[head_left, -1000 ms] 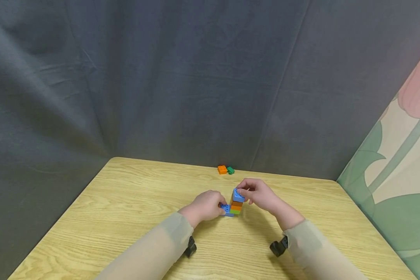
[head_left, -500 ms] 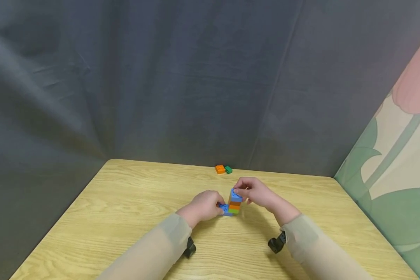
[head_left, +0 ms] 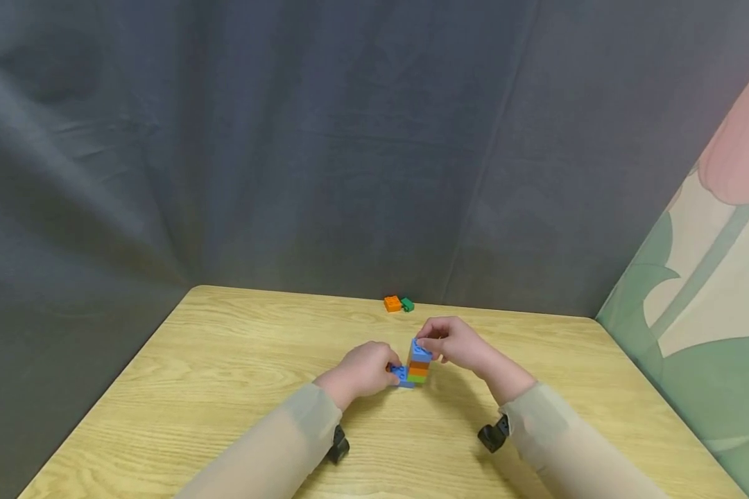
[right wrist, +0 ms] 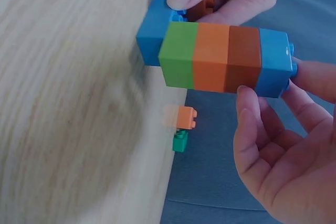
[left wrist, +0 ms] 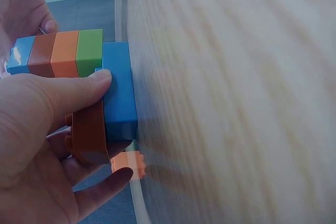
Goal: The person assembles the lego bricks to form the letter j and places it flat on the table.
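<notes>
A tower of toy building bricks stands on one end of a blue base brick (left wrist: 119, 93) on the table. From the bottom it runs green (right wrist: 178, 56), orange (right wrist: 211, 56), brown (right wrist: 243, 59), then a blue top brick (right wrist: 274, 61) with studs up. My left hand (head_left: 362, 369) grips the base brick, thumb against its near side. A further brown brick (left wrist: 89, 132) lies by the base's other end, within the left fingers; whether it is attached I cannot tell. My right hand (head_left: 457, 343) pinches the blue top brick, with fingertips also against the tower's side.
At the back of the wooden table (head_left: 256, 360) lie a loose orange brick (head_left: 392, 303) and a dark green brick (head_left: 407, 304), side by side. A dark grey curtain (head_left: 349, 152) hangs behind. A wall with a flower pattern (head_left: 711, 298) rises on the right.
</notes>
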{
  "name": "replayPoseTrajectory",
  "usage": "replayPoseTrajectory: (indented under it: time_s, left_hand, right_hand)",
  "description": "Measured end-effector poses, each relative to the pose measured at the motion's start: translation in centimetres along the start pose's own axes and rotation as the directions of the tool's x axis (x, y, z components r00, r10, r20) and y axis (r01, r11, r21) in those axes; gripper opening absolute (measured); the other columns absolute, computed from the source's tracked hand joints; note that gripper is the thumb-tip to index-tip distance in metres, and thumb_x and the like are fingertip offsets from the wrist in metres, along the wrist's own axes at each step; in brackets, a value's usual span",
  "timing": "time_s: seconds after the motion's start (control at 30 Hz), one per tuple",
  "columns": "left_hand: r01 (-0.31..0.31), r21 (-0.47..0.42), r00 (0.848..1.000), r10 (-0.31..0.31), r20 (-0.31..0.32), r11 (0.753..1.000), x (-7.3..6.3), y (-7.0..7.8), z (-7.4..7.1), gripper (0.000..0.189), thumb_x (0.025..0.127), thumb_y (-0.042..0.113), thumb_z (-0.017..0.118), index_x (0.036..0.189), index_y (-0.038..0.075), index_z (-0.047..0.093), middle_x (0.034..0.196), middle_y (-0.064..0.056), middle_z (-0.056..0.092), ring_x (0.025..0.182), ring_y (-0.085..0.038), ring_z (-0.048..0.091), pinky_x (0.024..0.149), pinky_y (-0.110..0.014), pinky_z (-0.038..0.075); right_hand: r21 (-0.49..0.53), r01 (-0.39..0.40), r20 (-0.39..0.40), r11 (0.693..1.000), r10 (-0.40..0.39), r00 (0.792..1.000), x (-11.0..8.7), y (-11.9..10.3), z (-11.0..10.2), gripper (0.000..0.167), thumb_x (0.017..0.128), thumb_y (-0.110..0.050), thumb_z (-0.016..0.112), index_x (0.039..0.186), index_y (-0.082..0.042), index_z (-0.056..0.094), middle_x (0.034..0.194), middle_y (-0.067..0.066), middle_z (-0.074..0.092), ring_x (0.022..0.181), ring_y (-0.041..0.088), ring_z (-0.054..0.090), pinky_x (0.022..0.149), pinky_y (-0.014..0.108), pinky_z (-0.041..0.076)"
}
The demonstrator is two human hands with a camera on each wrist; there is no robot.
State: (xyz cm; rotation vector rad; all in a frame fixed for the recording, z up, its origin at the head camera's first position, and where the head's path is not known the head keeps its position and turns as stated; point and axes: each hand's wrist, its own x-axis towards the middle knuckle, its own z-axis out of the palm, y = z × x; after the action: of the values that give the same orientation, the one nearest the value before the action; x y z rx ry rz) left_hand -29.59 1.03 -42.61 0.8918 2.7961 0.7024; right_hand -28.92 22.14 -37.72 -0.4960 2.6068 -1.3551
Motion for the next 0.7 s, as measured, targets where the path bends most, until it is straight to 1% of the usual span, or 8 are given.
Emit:
replayPoseTrajectory:
  time_s: [0.13,0.2,0.27,0.37,0.47,0.6,0.7]
  left_hand:
    - [-0.001,0.01,1.0,0.001,-0.001,1.0,0.2,-0.1,0.2,0.024,0.088,0.024,0.077,0.11,0.012,0.076,0.103,0.006,0.068,0.089,-0.009,0.059,0.087,-0.031,0.049]
    - [0.005,0.014,1.0,-0.005,-0.003,1.0,0.3,-0.3,0.4,0.025,0.088,0.024,0.077,0.11,0.013,0.076,0.104,0.007,0.068,0.091,-0.009,0.059,0.087,-0.031,0.049]
    - [0.01,0.017,1.0,-0.01,-0.003,1.0,0.5,-0.4,0.6,0.025,0.088,0.025,0.077,0.111,0.014,0.076,0.105,0.007,0.068,0.093,-0.01,0.06,0.088,-0.031,0.049]
    - [0.011,0.019,1.0,-0.011,-0.003,1.0,0.6,-0.5,0.6,0.025,0.088,0.024,0.077,0.111,0.014,0.077,0.106,0.007,0.068,0.096,-0.01,0.06,0.089,-0.032,0.049]
    - [0.005,0.02,1.0,-0.005,-0.001,1.0,0.5,-0.4,0.4,0.024,0.088,0.023,0.077,0.11,0.014,0.077,0.106,0.006,0.068,0.097,-0.012,0.061,0.089,-0.033,0.049]
    - [-0.001,0.018,1.0,0.001,0.005,1.0,0.5,-0.2,0.2,0.024,0.089,0.023,0.076,0.11,0.013,0.076,0.107,0.005,0.069,0.098,-0.012,0.061,0.089,-0.033,0.049]
    - [-0.004,0.013,1.0,0.004,0.005,1.0,0.4,-0.2,0.3,0.024,0.089,0.023,0.076,0.111,0.013,0.077,0.108,0.006,0.069,0.098,-0.012,0.061,0.087,-0.032,0.049]
  right_hand:
    - [-0.026,0.011,0.028,1.0,-0.01,1.0,0.2,0.1,-0.4,0.011,0.096,-0.015,0.065,0.096,-0.005,0.07,0.078,0.007,0.061,0.073,0.043,0.057,0.064,0.046,0.05]
    - [-0.009,0.001,0.048,1.0,-0.001,0.999,0.4,0.2,-0.8,0.017,0.098,-0.018,0.062,0.099,-0.004,0.07,0.082,0.007,0.063,0.075,0.044,0.058,0.064,0.045,0.05]
    - [0.019,-0.025,0.049,1.0,0.024,0.999,0.8,0.3,-1.0,0.024,0.101,-0.023,0.059,0.101,-0.002,0.071,0.087,0.006,0.065,0.078,0.044,0.06,0.065,0.044,0.051]
    - [0.051,-0.073,0.013,0.996,0.073,0.997,1.7,0.8,-1.2,0.033,0.103,-0.027,0.055,0.105,0.002,0.07,0.092,0.009,0.065,0.08,0.042,0.062,0.067,0.044,0.052]
    - [0.04,-0.111,-0.041,0.993,0.112,0.993,2.9,1.3,-1.1,0.032,0.102,-0.025,0.056,0.107,0.004,0.069,0.092,0.015,0.065,0.077,0.039,0.063,0.069,0.047,0.053]
    - [-0.035,-0.141,-0.085,0.989,0.137,0.987,4.7,2.1,-0.9,0.026,0.1,-0.018,0.058,0.108,0.005,0.068,0.094,0.021,0.063,0.072,0.037,0.062,0.067,0.047,0.053]
    - [-0.102,-0.157,-0.1,0.982,0.147,0.984,6.1,3.0,-0.5,0.022,0.099,-0.015,0.061,0.108,0.003,0.069,0.091,0.019,0.063,0.068,0.034,0.06,0.062,0.041,0.052]
